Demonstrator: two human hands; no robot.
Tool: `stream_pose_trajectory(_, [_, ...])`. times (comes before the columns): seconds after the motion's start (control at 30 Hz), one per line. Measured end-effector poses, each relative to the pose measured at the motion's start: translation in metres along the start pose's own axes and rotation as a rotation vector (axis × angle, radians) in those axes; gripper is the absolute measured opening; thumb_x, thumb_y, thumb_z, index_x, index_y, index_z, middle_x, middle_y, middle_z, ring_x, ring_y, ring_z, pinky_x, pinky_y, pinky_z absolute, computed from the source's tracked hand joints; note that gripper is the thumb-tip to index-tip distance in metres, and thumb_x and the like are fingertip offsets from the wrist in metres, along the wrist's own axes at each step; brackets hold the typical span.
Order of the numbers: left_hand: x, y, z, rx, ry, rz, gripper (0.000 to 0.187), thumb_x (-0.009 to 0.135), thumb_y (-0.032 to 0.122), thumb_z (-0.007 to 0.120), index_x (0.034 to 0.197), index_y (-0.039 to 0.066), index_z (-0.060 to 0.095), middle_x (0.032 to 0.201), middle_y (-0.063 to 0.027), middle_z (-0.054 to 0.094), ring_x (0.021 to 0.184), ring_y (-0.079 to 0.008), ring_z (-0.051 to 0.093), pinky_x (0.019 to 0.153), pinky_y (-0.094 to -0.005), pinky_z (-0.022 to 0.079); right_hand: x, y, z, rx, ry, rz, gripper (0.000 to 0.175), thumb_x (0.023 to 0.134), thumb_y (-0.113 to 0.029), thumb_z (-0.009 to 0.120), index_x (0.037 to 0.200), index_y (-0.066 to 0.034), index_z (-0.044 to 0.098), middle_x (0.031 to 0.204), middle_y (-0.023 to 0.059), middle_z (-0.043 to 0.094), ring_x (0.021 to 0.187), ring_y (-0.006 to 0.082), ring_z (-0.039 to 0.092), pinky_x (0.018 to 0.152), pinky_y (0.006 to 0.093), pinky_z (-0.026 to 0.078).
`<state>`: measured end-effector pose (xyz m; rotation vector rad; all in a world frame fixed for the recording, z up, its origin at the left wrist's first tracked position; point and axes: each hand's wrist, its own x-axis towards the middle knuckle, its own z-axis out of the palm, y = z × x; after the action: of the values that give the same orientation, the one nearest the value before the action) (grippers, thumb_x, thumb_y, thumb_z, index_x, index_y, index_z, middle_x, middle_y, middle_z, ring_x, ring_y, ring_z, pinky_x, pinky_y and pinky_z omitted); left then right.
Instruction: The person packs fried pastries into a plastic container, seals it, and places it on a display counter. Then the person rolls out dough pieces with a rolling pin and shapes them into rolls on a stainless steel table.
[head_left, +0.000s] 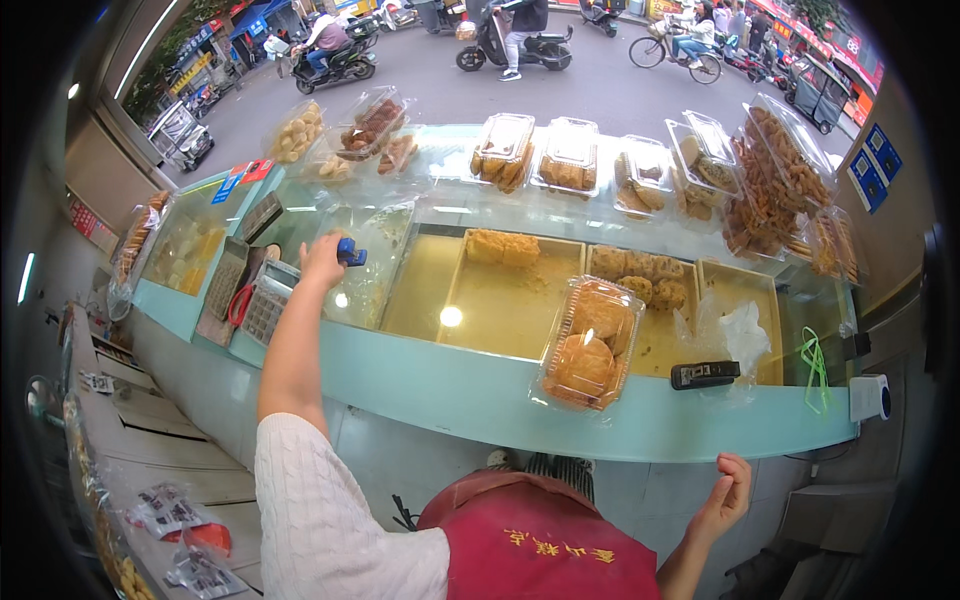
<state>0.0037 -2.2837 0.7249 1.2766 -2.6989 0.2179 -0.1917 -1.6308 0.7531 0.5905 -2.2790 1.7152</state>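
Note:
My left hand (322, 260) is at a small blue object (351, 253), perhaps a stapler, over the left part of the glass counter; whether the fingers grip it is unclear. Beneath lies clear plastic film (375, 262). My right hand (726, 495) hangs in front of the counter's near edge, fingers curled loosely, with nothing visible in it. Between the hands, a clear clamshell box of round pastries (589, 352) rests on the near side of the counter. To its right lies a black stapler (705, 375). Cake blocks (502, 248) and round cookies (637, 274) fill parts of the trays below.
Clear boxes of pastries (564, 166) line the counter's far side, with stacked twisted snacks (780, 165) at right. A calculator (268, 300) and red-handled scissors (240, 304) lie left of my arm. Crumpled white plastic (745, 330) and green string (814, 367) are at right.

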Motion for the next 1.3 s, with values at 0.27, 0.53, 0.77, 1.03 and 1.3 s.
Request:
stream_pose_trajectory(0.27, [-0.077,0.080,-0.047,-1.223,0.103,-0.209,0.030,0.079,0.026,0.074,0.088,0.002,0.059,0.081,-0.0040,0.061,0.072,-0.0119,0.057,0.065,-0.0273,0.047,-0.036,-0.096,0.138,0.320,-0.865,0.098,0.026,0.085,-0.006,0.067,0.109,0.0004,0.062,0.111,0.0148,0.059,0.098,0.0240,0.061,0.077,0.0281,0.052])
stream_pose_trajectory(0.53, [-0.223,0.172,-0.104,-2.171,-0.413,-0.185,0.055,0.097,0.043,0.052,0.130,0.000,0.047,0.108,-0.0071,0.054,0.101,-0.0160,0.052,0.083,-0.0282,0.046,-0.038,-0.117,0.254,0.344,-0.739,-0.183,0.081,0.081,-0.022,0.075,0.145,-0.0040,0.029,0.138,0.0244,0.040,0.128,0.0351,0.043,0.099,0.0431,0.043])
stream_pose_trajectory(0.77, [-0.236,0.169,-0.103,-2.115,-0.256,-0.108,0.074,0.082,0.043,0.072,0.137,0.004,0.042,0.117,-0.0081,0.054,0.113,-0.0182,0.050,0.092,-0.0314,0.040,-0.042,-0.107,0.222,1.001,-1.096,0.682,0.050,0.087,-0.018,0.067,0.131,-0.0024,0.048,0.113,0.0092,0.058,0.104,0.0150,0.056,0.087,0.0282,0.045])
stream_pose_trajectory(1.03, [-0.260,0.202,-0.084,-2.221,-0.183,-0.123,0.027,0.094,0.028,0.061,0.104,0.006,0.049,0.100,-0.0045,0.055,0.095,-0.0117,0.051,0.083,-0.0265,0.044,-0.054,-0.109,0.204,0.227,-0.758,-0.097,0.028,0.096,-0.025,0.055,0.108,0.0008,0.054,0.099,0.0058,0.056,0.090,0.0138,0.053,0.082,0.0280,0.044])
stream_pose_trajectory(1.3, [-0.257,0.205,-0.105,-2.432,-0.143,-0.006,0.035,0.097,0.047,0.045,0.097,0.012,0.047,0.105,-0.0045,0.048,0.118,-0.0215,0.044,0.102,-0.0433,0.042,-0.065,-0.105,0.193,0.573,-0.445,-0.249,0.047,0.091,-0.033,0.063,0.117,0.0007,0.043,0.114,0.0174,0.054,0.104,0.0250,0.056,0.088,0.0329,0.045])
